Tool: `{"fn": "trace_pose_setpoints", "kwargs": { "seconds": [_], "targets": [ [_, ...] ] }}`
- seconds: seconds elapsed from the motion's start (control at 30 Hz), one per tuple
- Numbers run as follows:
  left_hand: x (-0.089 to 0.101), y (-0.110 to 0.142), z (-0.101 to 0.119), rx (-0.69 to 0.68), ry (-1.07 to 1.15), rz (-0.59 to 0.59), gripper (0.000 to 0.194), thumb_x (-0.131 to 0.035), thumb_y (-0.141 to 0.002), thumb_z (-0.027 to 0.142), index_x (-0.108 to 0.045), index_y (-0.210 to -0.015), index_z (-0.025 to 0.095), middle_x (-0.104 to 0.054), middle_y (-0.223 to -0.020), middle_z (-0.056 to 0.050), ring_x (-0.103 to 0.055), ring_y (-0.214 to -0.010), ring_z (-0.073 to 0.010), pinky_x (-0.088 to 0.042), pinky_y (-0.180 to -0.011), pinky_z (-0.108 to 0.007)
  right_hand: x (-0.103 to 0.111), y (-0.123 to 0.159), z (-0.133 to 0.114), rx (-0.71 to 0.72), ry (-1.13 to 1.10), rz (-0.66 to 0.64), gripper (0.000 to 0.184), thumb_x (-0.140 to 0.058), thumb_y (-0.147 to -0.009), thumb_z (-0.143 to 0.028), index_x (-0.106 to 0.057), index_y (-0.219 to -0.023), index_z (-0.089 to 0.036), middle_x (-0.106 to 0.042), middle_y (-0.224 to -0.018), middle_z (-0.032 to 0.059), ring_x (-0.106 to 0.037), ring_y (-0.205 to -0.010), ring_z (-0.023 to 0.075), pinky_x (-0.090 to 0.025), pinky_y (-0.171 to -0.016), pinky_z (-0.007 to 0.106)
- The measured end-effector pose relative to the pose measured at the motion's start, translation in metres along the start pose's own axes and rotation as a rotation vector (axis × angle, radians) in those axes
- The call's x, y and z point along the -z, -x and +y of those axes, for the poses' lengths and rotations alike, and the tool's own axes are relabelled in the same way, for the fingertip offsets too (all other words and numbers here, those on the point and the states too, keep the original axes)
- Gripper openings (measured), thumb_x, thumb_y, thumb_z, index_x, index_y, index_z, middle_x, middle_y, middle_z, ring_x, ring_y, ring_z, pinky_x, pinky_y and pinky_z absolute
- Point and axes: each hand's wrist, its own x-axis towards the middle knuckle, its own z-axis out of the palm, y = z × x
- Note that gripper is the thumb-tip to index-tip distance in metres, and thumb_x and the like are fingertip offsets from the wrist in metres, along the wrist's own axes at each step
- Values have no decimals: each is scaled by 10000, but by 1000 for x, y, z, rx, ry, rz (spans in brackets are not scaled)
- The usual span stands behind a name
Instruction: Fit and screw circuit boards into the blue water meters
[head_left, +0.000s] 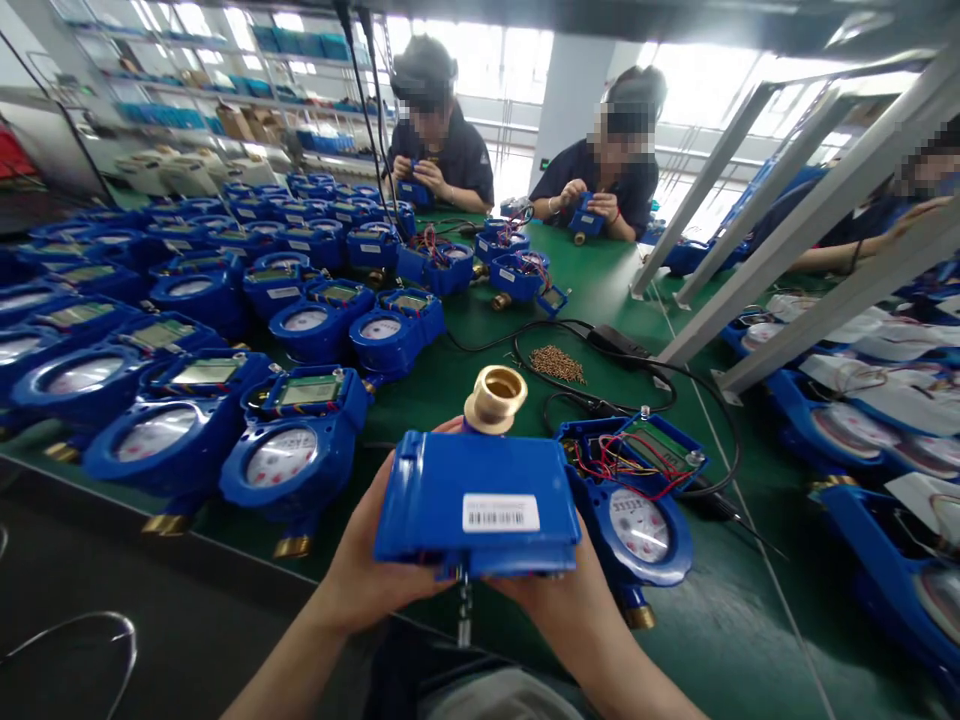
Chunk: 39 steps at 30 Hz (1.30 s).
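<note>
Between my two hands, close to my body, is a blue water meter [435, 500] tipped so its flat labelled side faces me. A white barcode sticker shows on it, and its threaded brass end [496, 398] points away and up. My left hand [367, 560] is wrapped round the left side; my right hand [555, 590] grips the right side. Most fingers are hidden behind the casing. Just right of my right hand lies another water meter [649, 530], its electronics box uncovered, with red and yellow wires and a green circuit board showing.
Rows of blue meters [289, 455] fill the left of the green table [480, 350]. A pile of small brass screws [556, 364] lies ahead, near black cables [622, 345]. Slanted metal posts [795, 210] stand at right, with more meters beyond. Two co-workers [450, 150] sit opposite, holding meters.
</note>
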Motion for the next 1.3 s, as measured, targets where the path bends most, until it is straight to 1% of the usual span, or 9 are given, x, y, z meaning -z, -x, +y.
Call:
{"fn": "trace_pose_setpoints", "kwargs": {
  "seconds": [0.07,0.2,0.33,0.43,0.53,0.73,0.93,1.1,1.3],
  "targets": [
    [-5,-9,-2,-4,-16,-3,696,-956,-306,95,-740,-948,253,-785,-957,-21,-714,-994,-348,-585,-897,-421,-4,-11,1,-40,-23,22,813,-936,-599,-358,-543,-1305,-266,-715,-1196,64,-688,-1121,318,-570,-994,477],
    [-18,-39,3,-10,-23,-52,608,-963,-398,132,-730,-956,194,-772,-891,-24,-720,-909,-285,-583,-807,-332,-10,-26,-8,-91,-103,29,774,-859,-728,-366,-483,-1395,-257,-706,-1247,71,-670,-1177,292,-517,-1077,488],
    [-33,-74,7,84,-3,-71,525,-923,-617,260,-682,-1072,159,-752,-968,-57,-720,-822,-238,-599,-755,-361,-6,-21,-16,-101,-201,12,999,-819,-772,-365,-241,-1581,-265,-436,-1577,116,-559,-1347,288,-444,-1159,492],
    [-42,-102,4,196,-29,-51,307,-715,-901,335,-655,-1127,136,-712,-1061,-75,-702,-870,-196,-604,-773,-376,9,1,-22,-120,-117,-90,802,-793,-815,-392,-412,-1510,-268,-487,-1541,93,-504,-1402,273,-404,-1194,474],
    [-45,-130,-2,274,-83,8,309,-640,-961,346,-628,-1198,148,-670,-1179,-90,-682,-983,-213,-598,-832,-407,35,35,-34,-81,-34,-155,405,-731,-896,-377,-644,-1279,-277,-635,-1362,72,-604,-1290,250,-499,-1118,416],
    [-38,-163,-8,388,-200,75,353,-645,-955,354,-611,-1246,157,-647,-1250,-103,-666,-1057,-243,-584,-885,-449,114,75,-40,31,196,304,141,-710,-922,-383,-748,-984,-263,-721,-1096,45,-709,-956,187,-609,-839,251],
    [-35,-180,0,399,-261,87,348,-646,-955,350,-613,-1242,155,-650,-1242,-104,-669,-1048,-237,-586,-880,-443,157,56,-24,-197,203,414,489,-755,-859,-526,-672,-1231,-219,-698,-1250,87,-642,-1206,266,-538,-1030,346],
    [-39,-166,8,257,-341,148,357,-644,-956,351,-608,-1258,164,-641,-1270,-105,-660,-1082,-248,-576,-910,-468,158,29,-19,-442,-69,367,693,-828,-772,-549,-609,-1331,-202,-731,-1213,80,-673,-1175,263,-511,-1083,375],
    [-45,-70,-11,-161,-424,279,564,-686,-918,380,-453,-1418,261,-385,-1577,-83,-408,-1427,-302,-352,-1184,-533,163,7,-27,-546,-172,156,652,-890,-736,-421,-614,-1243,-117,-740,-1193,133,-705,-1111,277,-521,-1063,408]
  ]
}}
